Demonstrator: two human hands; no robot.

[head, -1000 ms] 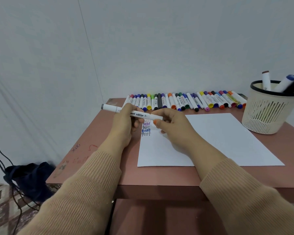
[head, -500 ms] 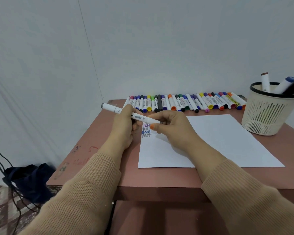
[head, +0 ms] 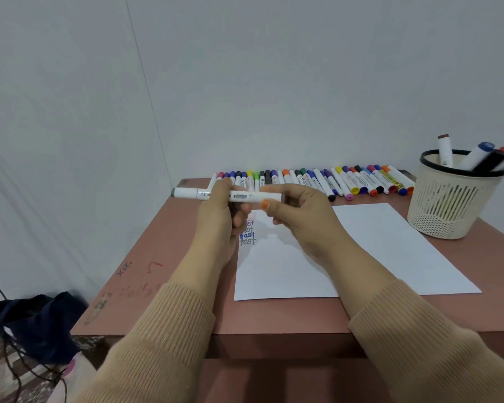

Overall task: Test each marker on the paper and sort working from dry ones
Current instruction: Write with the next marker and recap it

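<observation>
Over the paper's (head: 361,257) top-left corner a white marker (head: 242,196) is held level, clear of the sheet. The barrel is gripped by the left hand (head: 218,219) and the right end is pinched by the right hand (head: 300,216). Likely step: uncapping, though recapping can't be ruled out. If so, a stroke is needed below the "test" lines (head: 248,234). Grey cap at the left end, printed barrel. Row of markers (head: 317,178) at the far edge, basket (head: 448,205) far right.

White marker (head: 227,195), level, above the paper (head: 376,251): left hand (head: 218,219) grips mid-barrel, right hand (head: 300,216) pinches its right end. Paper on brown table (head: 169,257), stacked "test" lines. Row of capped markers (head: 317,178) along far edge. Cream basket (head: 448,205), right, holding several markers.
</observation>
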